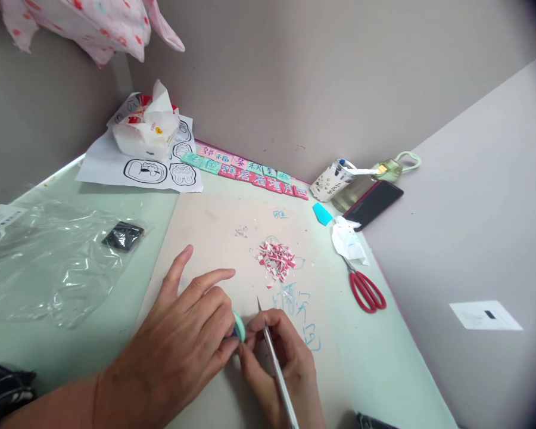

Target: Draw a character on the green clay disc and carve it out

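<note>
My left hand (192, 328) pinches a small round piece (239, 326) with a green and white edge, its index finger stretched out above the board. Close beside it, my right hand (281, 363) holds a silver craft knife (276, 363), blade pointing up and away from me. The fingertips of my right hand also meet the edge of the round piece. Below both hands lies a pale board (205, 232) with blue handwritten characters. A heap of red and white shavings (277, 260) sits on the board beyond my right hand.
Pink and green carved tiles (243, 174) line the back. At left are a clear plastic bag (62, 256), printed paper (102, 164) and a white carton (147, 134). Red-handled scissors (367, 292), tissue (349, 241), a phone (375, 204) and a cup (330, 180) stand or lie right.
</note>
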Demonstrator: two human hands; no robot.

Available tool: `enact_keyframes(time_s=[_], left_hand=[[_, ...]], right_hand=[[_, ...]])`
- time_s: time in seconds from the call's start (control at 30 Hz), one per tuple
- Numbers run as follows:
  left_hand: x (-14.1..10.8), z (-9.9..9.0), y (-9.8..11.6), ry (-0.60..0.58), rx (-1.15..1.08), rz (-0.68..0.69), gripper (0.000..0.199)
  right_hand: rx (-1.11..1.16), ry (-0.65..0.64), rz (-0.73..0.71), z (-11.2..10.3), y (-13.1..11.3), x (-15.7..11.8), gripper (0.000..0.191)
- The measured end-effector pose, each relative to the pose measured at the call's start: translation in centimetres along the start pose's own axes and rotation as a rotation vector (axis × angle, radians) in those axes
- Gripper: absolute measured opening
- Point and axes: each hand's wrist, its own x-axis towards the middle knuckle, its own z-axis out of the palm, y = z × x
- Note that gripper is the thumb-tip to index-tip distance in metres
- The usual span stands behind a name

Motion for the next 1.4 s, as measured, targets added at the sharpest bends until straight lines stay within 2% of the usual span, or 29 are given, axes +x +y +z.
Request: enact_keyframes(time_s=[0.6, 0.77, 0.93, 1.07, 1.2, 1.4], left_hand=[[0.0, 0.1, 0.5, -0.006, -0.076, 0.035, 0.022], [0.1, 0.2, 0.2, -0.019, -0.18, -0.075, 0.019], [0.0, 0.1, -0.2, -0.02, -0.257, -0.145, 0.019], [0.1, 0.0, -0.5, -0.067, -0.252, -0.138, 0.021], [0.3, 0.1, -0.7, -0.096, -0.256, -0.138, 0.021], [0.3, 0.1, -1.5, -0.103, -0.392, -0.273, 0.017]], right_hand=[[0.029, -0.052, 0.034, 0.0, -0.3, -0.5, 0.014], [0.152, 0.004, 0.102, 0.4, -0.9, 0.3, 0.017], [0.255, -0.033, 0.195, 0.0, -1.3, 0.7, 0.024], [0.316, -0.029, 0.228, -0.1, -1.3, 0.9, 0.029], [0.379, -0.044, 0.322, -0.1, -1.5, 1.3, 0.031], [0.511, -0.105, 0.379, -0.8, -0.7, 1.4, 0.037]])
